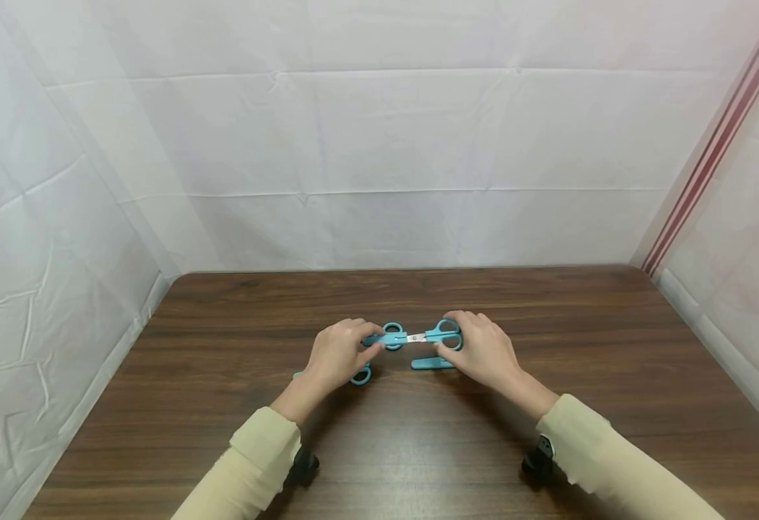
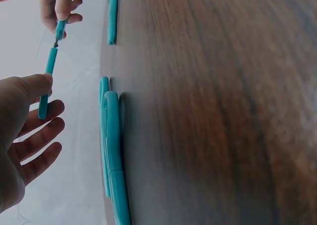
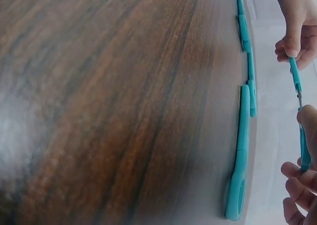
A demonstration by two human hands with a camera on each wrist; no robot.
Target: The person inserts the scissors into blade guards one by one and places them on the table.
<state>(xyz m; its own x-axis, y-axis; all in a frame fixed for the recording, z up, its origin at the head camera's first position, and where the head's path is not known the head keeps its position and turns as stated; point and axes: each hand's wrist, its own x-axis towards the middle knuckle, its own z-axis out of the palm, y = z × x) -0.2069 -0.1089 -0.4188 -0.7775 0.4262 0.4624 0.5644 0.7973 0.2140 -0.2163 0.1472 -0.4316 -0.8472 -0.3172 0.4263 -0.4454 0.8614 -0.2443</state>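
Observation:
My left hand point(image 1: 340, 352) pinches a light-blue blade sheath point(image 1: 379, 339) between thumb and fingers. From the other side, my right hand point(image 1: 483, 350) grips the handles of light-blue scissors point(image 1: 432, 336). A short stretch of metal blade shows between handles and sheath, the rest being hidden inside the sheath. Both wrist views show sheath point(image 2: 48, 81) and scissors point(image 3: 304, 145) raised above the table, in one line between the hands. In the left wrist view, the last three left fingers are spread away from the sheath.
Several more light-blue scissors lie on the brown wooden table point(image 1: 379, 448). One pair point(image 1: 361, 377) is partly under my left hand, another point(image 1: 392, 326) just behind the held sheath. A third, sheathed pair point(image 1: 427, 363) is partly under my right hand. White sheeting point(image 1: 379, 144) hangs behind.

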